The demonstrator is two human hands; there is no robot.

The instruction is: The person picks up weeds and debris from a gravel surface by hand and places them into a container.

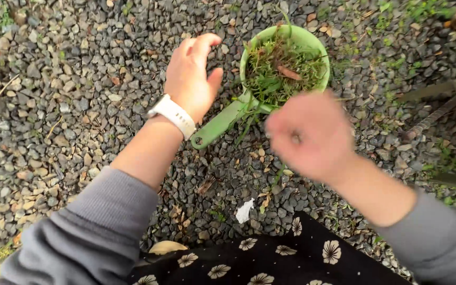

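On the gray gravel (54, 105) sits a green scoop (286, 63) full of pulled grass and weeds (283, 71). Its long handle (222, 124) points back toward the person, slanting down and to the left. The left hand (191, 76) is just beside the scoop's bowl, on its left, with fingers spread and holding nothing. The right hand (310, 137) is blurry, just below the bowl, and I cannot tell if it holds anything. Both hands are close, with the handle lying between them.
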